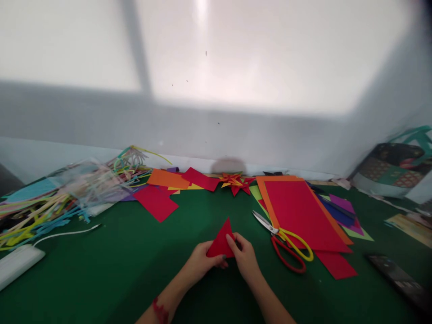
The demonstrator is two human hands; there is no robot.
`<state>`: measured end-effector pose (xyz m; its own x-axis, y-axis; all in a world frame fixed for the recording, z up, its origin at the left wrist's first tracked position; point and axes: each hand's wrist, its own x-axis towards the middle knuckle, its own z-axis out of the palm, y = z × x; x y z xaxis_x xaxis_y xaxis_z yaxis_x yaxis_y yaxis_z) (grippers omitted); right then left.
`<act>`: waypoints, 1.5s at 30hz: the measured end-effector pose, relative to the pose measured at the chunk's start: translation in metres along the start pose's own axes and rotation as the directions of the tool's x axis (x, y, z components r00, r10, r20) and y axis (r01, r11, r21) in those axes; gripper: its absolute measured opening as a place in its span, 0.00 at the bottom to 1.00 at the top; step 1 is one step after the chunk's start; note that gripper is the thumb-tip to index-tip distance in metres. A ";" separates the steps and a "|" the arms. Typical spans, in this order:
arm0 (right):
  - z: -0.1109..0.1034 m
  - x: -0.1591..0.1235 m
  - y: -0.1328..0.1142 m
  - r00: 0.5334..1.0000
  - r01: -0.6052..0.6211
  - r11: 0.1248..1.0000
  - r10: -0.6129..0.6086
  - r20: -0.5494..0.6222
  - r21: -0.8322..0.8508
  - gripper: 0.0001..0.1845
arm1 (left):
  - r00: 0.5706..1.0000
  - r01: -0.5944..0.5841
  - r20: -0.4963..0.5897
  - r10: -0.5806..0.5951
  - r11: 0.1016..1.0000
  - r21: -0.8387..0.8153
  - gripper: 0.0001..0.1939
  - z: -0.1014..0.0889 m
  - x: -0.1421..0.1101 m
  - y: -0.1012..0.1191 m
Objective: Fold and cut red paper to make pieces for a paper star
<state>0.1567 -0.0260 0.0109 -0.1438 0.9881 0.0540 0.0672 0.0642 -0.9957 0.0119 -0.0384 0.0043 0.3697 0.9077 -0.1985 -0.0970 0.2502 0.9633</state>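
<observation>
Both of my hands hold a red paper triangle (222,240) over the green table (118,265). My left hand (201,262) pinches its lower left edge, fingers curled under it. My right hand (245,257) grips the lower right corner, thumb laid on top of the paper. The triangle's tip points away from me.
Scissors (286,243) with a yellow and a red handle lie right of my hands, beside a stack of red and orange sheets (300,213). Folded paper stars (236,182) sit near the wall. Coloured paper strips (60,198) pile at the left. A dark phone (394,276) lies at the right.
</observation>
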 end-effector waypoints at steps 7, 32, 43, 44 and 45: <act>0.003 -0.001 0.001 0.999 0.009 1.000 -0.010 -0.037 -0.018 0.15 | 1.000 0.002 -0.015 -0.001 0.999 0.037 0.17 -0.003 0.000 -0.003; 0.004 -0.002 0.004 1.000 -0.005 1.000 0.005 -0.030 -0.021 0.16 | 0.999 0.047 0.008 -0.047 0.998 0.038 0.15 0.003 -0.003 0.000; 0.008 -0.005 0.000 1.000 -0.003 1.000 0.003 -0.015 0.002 0.15 | 0.998 0.045 0.045 -0.043 0.998 -0.046 0.16 -0.001 -0.002 -0.004; 0.008 -0.005 0.000 1.000 -0.010 1.000 0.010 -0.008 0.012 0.15 | 0.997 0.053 0.054 -0.051 0.998 -0.044 0.16 -0.001 -0.003 -0.003; 0.008 -0.006 0.000 1.000 -0.016 1.000 0.016 0.002 0.019 0.16 | 0.996 0.060 0.063 -0.058 0.998 -0.026 0.16 -0.001 -0.004 -0.001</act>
<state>0.1493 -0.0328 0.0104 -0.1447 0.9887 0.0384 0.0509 0.0462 -0.9976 0.0098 -0.0421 0.0044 0.4323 0.8686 -0.2421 -0.0990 0.3126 0.9447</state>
